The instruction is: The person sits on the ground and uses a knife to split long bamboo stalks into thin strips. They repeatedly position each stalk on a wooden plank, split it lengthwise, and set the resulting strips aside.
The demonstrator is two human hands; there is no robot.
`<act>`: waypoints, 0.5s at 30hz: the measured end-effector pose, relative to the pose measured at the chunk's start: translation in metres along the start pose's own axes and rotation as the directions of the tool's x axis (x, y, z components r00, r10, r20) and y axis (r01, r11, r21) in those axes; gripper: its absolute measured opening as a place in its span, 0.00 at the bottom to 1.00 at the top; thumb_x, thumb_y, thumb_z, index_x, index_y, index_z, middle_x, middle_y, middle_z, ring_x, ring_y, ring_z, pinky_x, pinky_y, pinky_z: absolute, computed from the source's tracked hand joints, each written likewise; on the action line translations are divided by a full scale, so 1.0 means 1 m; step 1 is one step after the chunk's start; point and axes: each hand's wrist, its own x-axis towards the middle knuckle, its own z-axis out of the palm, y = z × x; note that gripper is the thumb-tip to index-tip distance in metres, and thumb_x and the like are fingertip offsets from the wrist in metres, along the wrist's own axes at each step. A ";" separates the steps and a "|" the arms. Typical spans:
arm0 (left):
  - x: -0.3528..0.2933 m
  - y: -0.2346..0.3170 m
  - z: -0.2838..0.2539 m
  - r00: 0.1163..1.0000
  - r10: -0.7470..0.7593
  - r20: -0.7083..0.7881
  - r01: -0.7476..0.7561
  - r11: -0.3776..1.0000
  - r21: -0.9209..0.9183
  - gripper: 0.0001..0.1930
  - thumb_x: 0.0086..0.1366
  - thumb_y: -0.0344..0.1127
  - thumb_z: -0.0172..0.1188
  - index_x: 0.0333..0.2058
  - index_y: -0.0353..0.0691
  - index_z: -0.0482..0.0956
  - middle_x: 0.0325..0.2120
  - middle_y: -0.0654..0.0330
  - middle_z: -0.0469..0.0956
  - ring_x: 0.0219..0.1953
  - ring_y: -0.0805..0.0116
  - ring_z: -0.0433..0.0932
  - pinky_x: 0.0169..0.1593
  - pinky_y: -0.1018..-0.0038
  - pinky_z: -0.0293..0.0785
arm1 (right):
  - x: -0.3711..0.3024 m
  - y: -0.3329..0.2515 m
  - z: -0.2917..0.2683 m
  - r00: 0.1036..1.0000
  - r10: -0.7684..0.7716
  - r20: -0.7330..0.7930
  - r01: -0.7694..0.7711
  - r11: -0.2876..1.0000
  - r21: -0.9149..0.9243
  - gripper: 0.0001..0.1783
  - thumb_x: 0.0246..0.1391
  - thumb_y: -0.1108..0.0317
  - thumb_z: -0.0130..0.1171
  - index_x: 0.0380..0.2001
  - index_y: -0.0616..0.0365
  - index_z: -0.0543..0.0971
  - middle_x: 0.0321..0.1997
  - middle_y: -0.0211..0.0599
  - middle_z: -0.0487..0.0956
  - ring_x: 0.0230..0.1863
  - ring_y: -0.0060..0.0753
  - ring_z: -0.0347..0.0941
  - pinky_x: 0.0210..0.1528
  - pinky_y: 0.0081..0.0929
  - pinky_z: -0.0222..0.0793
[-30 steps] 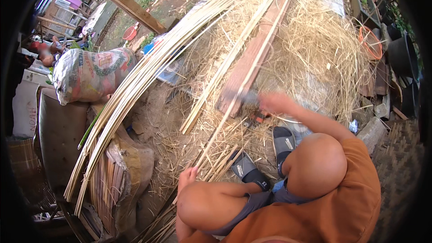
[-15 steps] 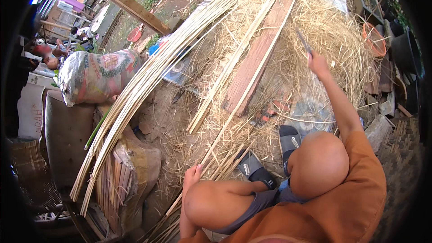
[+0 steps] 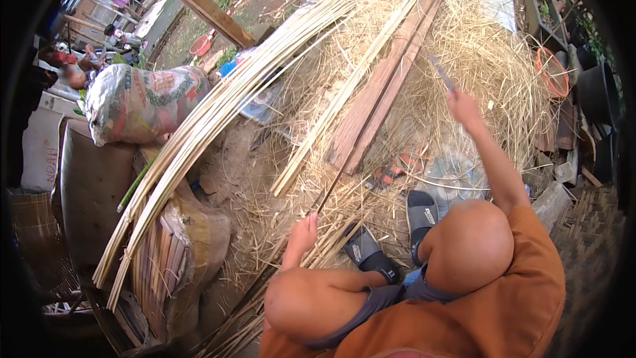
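Observation:
My left hand (image 3: 303,233) is closed around the near end of a long, thin, dark-faced strip (image 3: 331,190), which looks like split bamboo or cane. From there the strip runs away from me, lying along a reddish-brown wooden plank (image 3: 366,103). A knife (image 3: 442,74) is gripped in my right hand (image 3: 466,111), its blade pointing up and away over the shavings, to the right of the plank and apart from the strip. Several pale strips (image 3: 324,122) lie along the plank's left side. More strips (image 3: 318,252) lie on the ground by my left hand.
A big heap of curly shavings (image 3: 490,66) spreads right of the plank. On the left, a bundle of long pale strips (image 3: 218,109) lies near a stuffed sack (image 3: 142,103) and a worn cushioned seat (image 3: 93,199). An orange basket (image 3: 552,73) and dark tubs (image 3: 596,93) stand at right.
The strip in my left hand showed a pale face and now shows a dark one. My left hand has moved slightly up and right; the knife hand has shifted a little nearer and left.

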 end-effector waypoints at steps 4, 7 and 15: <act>0.016 0.017 -0.011 0.998 -0.065 0.002 0.065 0.996 -0.060 0.24 0.70 0.47 0.39 0.27 0.31 0.73 0.23 0.37 0.73 0.30 0.35 0.72 0.33 0.51 0.65 | -0.159 -0.089 0.108 0.594 -0.771 0.227 0.741 0.635 0.218 0.23 0.57 0.50 0.52 0.50 0.51 0.74 0.41 0.50 0.79 0.41 0.52 0.76 0.46 0.41 0.72; 0.024 0.040 0.013 1.000 0.011 0.005 -0.011 0.999 -0.048 0.24 0.71 0.45 0.39 0.26 0.31 0.72 0.24 0.36 0.73 0.31 0.34 0.71 0.35 0.49 0.65 | -0.166 -0.066 0.084 0.554 -0.768 0.321 0.773 0.618 0.144 0.22 0.58 0.49 0.50 0.50 0.49 0.72 0.36 0.49 0.78 0.36 0.50 0.77 0.38 0.41 0.75; -0.034 0.003 0.007 0.996 -0.083 0.016 0.084 0.993 -0.084 0.24 0.71 0.47 0.39 0.26 0.32 0.73 0.21 0.40 0.72 0.28 0.41 0.71 0.33 0.55 0.66 | -0.112 -0.060 0.092 0.621 -0.745 0.243 0.774 0.631 -0.044 0.25 0.58 0.41 0.45 0.51 0.42 0.71 0.30 0.45 0.78 0.37 0.55 0.76 0.38 0.49 0.71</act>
